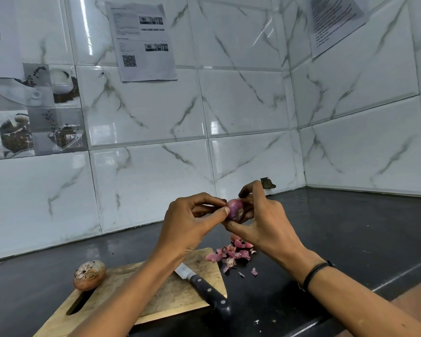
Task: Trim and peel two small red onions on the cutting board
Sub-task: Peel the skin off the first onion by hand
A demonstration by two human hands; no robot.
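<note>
At frame centre of the head view, a red onion (235, 209) is pinched between the left hand (192, 223) and right hand (265, 226). Lower left, a second onion (89, 275) and a knife (204, 285) are laid on the cutting board (165, 297), with peelings (231, 251) heaped beside it.

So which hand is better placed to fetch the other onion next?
Probably the left hand. The unpeeled onion sits at the left corner of the cutting board, on that arm's side, while the right hand cradles the red onion being peeled and would have to cross over.
</note>
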